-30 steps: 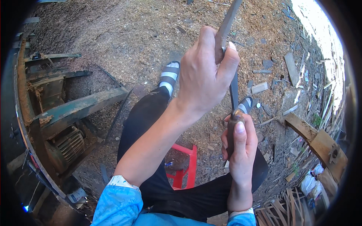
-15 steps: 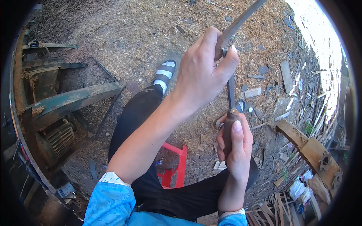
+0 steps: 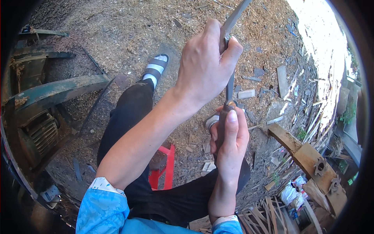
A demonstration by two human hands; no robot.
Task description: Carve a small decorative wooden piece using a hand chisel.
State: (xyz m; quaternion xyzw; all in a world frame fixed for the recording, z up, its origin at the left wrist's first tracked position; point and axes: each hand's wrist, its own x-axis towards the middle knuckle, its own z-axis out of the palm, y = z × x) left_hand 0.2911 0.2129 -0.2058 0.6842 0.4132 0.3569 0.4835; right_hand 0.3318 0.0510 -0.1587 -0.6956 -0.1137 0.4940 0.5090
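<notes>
My right hand (image 3: 233, 136) is wrapped round a dark brown wooden handle (image 3: 221, 126), thumb laid along it. From a brass-coloured collar at its top rises a narrow dark metal shank (image 3: 230, 87). Farther up, my left hand (image 3: 204, 64) is closed round the lower part of a grey, slightly curved blade (image 3: 235, 17), its thumb pressed near the shank's upper end. The blade points up and right, past the frame's top. Shank and blade look like parts of one tool, but my left fingers and thumb hide where they meet.
Wood shavings cover the ground (image 3: 128, 35). Left stands a greenish metal frame (image 3: 66, 89) with a ribbed motor (image 3: 43, 134). A red plastic stool (image 3: 168, 167) shows by my legs. At right lie a rusty metal beam (image 3: 307, 158), a white bag (image 3: 290, 195) and wood strips (image 3: 265, 214).
Both hands and the tool have shifted slightly left and up in the picture, and the whole scene has slid left with the head. Both grips look the same.
</notes>
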